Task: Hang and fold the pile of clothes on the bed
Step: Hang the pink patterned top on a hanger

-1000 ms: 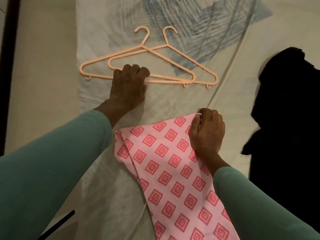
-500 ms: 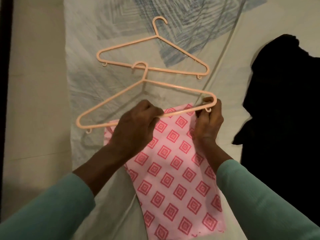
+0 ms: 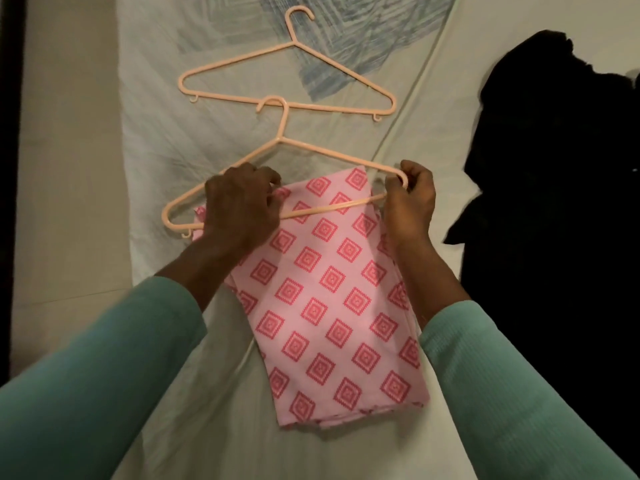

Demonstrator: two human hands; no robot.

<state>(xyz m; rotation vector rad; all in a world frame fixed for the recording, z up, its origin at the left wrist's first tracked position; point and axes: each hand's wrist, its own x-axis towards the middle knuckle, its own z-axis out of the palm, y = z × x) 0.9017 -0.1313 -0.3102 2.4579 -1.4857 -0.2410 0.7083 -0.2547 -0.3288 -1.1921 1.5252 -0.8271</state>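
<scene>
A folded pink cloth with red diamond squares [image 3: 332, 306] lies lengthwise on the bed. Its top end passes under the bottom bar of a peach plastic hanger [image 3: 301, 143] and shows inside the hanger's frame. My left hand [image 3: 239, 209] grips the bottom bar together with the cloth's left top corner. My right hand [image 3: 410, 199] pinches the hanger's right end and the cloth's right edge. A second peach hanger [image 3: 242, 64] lies flat on the sheet farther away.
A black garment [image 3: 554, 202] is heaped on the right side of the bed. The pale bedsheet [image 3: 166, 140] has a blue pattern at the top. The bed's left edge and a beige floor strip [image 3: 69, 168] run along the left.
My left hand picked one hanger off the sheet and brought it to the cloth. The cloth's top end has since been pushed through the hanger, and my right hand now holds the hanger's right end.
</scene>
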